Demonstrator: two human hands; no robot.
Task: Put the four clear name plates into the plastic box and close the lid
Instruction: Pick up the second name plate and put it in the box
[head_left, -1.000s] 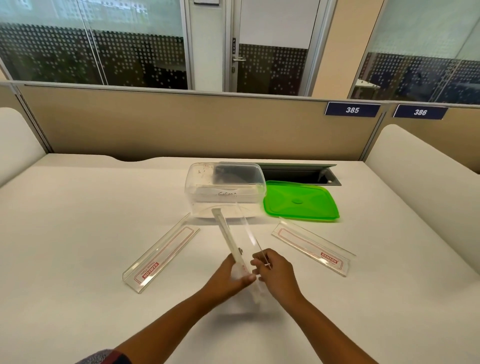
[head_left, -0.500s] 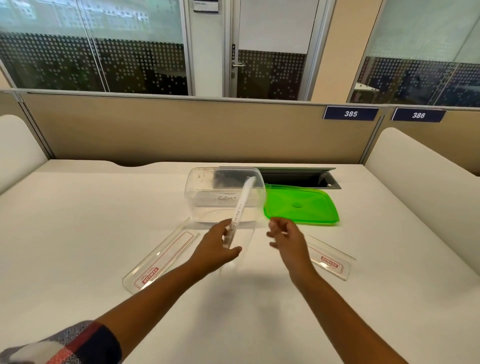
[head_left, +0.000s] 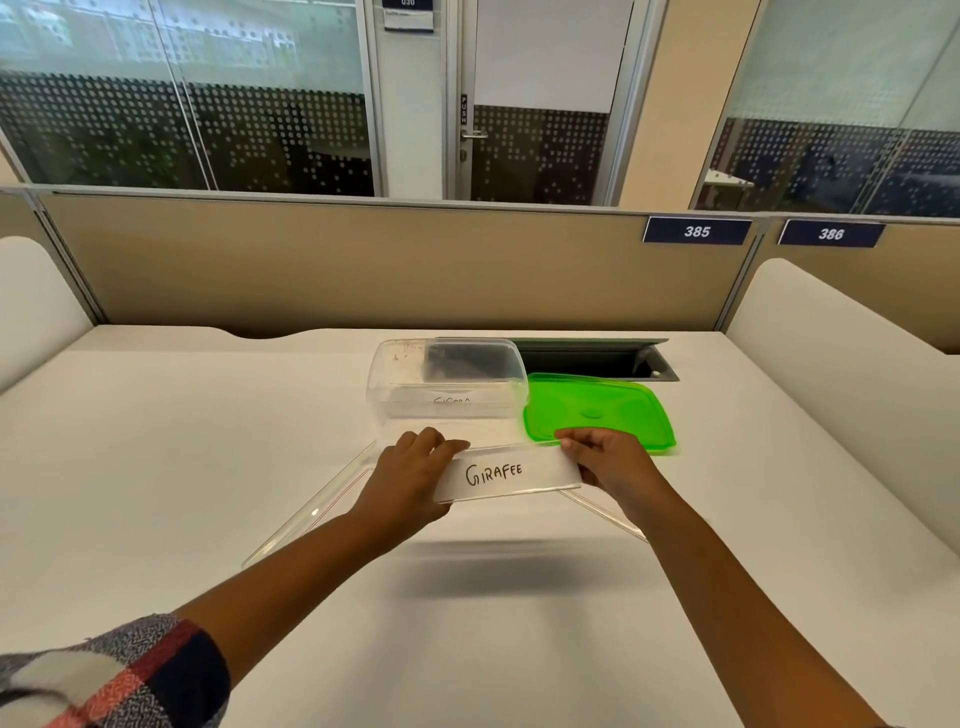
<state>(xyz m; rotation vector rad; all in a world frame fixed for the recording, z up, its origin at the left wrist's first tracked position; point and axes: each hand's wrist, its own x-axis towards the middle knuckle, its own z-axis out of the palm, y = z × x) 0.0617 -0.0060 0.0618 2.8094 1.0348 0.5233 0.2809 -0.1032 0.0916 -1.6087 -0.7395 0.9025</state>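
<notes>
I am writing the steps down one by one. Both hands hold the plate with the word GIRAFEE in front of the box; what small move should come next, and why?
Probably carry the name plate forward and lower it into the plastic box. The left hand and right hand grip its ends just before the box, which stands open, the green lid beside it.
</notes>
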